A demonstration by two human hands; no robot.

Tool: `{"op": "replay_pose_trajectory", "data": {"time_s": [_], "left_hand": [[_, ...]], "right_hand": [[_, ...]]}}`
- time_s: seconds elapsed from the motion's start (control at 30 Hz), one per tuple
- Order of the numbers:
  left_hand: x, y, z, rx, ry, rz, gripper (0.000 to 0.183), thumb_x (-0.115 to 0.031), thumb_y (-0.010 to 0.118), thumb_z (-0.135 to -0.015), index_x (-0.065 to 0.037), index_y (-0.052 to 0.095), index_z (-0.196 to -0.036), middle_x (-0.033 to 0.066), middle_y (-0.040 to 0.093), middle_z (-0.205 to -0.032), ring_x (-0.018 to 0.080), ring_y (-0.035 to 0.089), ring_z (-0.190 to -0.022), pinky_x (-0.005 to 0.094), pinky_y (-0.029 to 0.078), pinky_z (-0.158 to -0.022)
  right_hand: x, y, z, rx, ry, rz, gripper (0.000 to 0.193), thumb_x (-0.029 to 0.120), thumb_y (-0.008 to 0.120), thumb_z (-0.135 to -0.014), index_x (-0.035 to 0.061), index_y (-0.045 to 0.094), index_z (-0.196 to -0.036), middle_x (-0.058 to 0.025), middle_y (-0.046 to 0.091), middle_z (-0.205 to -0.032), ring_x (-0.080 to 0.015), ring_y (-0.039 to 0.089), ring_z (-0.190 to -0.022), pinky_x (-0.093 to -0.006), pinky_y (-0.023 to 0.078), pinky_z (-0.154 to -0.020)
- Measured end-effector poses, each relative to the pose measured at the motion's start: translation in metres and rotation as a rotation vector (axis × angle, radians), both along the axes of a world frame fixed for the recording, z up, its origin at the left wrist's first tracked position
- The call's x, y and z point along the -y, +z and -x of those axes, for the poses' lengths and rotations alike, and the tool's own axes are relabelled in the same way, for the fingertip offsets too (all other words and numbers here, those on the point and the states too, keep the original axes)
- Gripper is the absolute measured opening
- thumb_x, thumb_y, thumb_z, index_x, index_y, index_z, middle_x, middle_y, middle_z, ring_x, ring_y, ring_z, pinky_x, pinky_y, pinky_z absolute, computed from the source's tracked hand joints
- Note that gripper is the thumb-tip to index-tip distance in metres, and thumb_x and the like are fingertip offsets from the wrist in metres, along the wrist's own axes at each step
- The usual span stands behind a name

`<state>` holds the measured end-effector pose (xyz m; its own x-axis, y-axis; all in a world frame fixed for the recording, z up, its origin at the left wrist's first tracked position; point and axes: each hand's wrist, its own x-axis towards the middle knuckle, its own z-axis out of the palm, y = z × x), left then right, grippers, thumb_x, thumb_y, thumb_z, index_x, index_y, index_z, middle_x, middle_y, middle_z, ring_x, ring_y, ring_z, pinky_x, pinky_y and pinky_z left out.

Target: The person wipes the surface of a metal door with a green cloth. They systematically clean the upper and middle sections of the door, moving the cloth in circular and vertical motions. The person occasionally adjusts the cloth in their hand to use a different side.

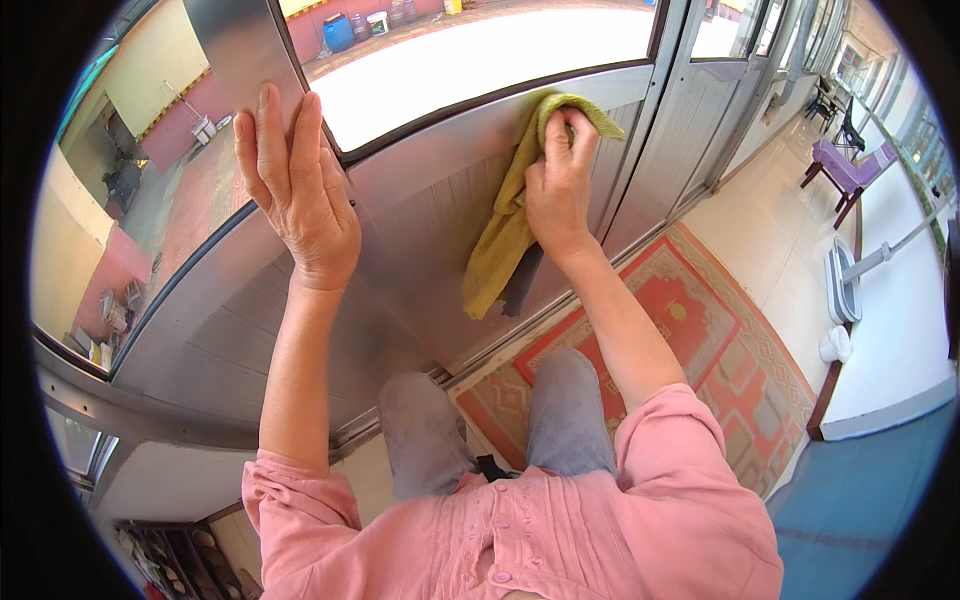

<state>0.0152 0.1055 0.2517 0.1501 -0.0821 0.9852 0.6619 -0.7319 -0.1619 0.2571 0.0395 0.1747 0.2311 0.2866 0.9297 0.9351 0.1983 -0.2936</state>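
A yellow-green cloth (500, 225) is bunched in my right hand (562, 185), whose fingers are closed round its upper part. The cloth touches the metal rail of the sliding door (420, 165) just below the glass, and its long end hangs down in front of the ribbed panel. A darker grey strip shows beneath the hanging end. My left hand (297, 190) lies flat against the upright metal frame (245, 60), fingers stretched out and holding nothing.
A patterned red and beige rug (690, 320) lies on the tiled floor by the door track. Farther right are a purple-covered table (850, 165) and a blue-white mop head (842, 280) against a white wall. A shoe rack (180, 560) stands at lower left. Outside is a blue barrel (338, 33).
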Motion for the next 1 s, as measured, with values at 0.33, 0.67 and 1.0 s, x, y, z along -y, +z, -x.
{"op": "replay_pose_trajectory", "data": {"time_s": [0.33, 0.67, 1.0], "left_hand": [[-0.005, -0.003, -0.002, 0.026, -0.09, -0.041, 0.039, -0.008, 0.051, -0.106, -0.011, 0.059, -0.145, 0.0066, 0.043, -0.161, 0.0316, 0.03, -0.152, 0.0427, 0.025, -0.124], [0.096, -0.072, 0.047, -0.109, -0.359, 0.564, 0.048, -0.026, 0.06, -0.106, -0.008, 0.051, -0.149, 0.0145, 0.055, -0.148, 0.0305, 0.05, -0.138, 0.0399, 0.039, -0.113], [0.173, -0.156, 0.086, 0.262, -1.136, 1.724, 0.039, -0.036, 0.058, -0.108, -0.002, 0.07, -0.123, -0.0028, 0.07, -0.109, 0.0064, 0.06, -0.105, 0.0255, 0.044, -0.098]], "right_hand": [[0.003, 0.008, -0.003, -0.207, 0.149, -0.066, 0.055, -0.01, 0.05, -0.082, -0.0094, 0.057, -0.136, -0.0186, 0.049, -0.129, -0.0351, 0.054, -0.12, -0.0399, 0.045, -0.105], [0.095, -0.022, 0.088, -1.27, 1.128, 0.183, 0.066, -0.008, 0.057, -0.086, 0.003, 0.05, -0.151, -0.0059, 0.059, -0.135, -0.018, 0.057, -0.122, -0.0329, 0.045, -0.109], [0.164, -0.016, 0.128, -1.361, 1.429, 0.358, 0.052, 0.004, 0.057, -0.095, -0.0024, 0.052, -0.146, -0.0142, 0.064, -0.137, -0.0227, 0.059, -0.128, -0.0387, 0.045, -0.113]]}}
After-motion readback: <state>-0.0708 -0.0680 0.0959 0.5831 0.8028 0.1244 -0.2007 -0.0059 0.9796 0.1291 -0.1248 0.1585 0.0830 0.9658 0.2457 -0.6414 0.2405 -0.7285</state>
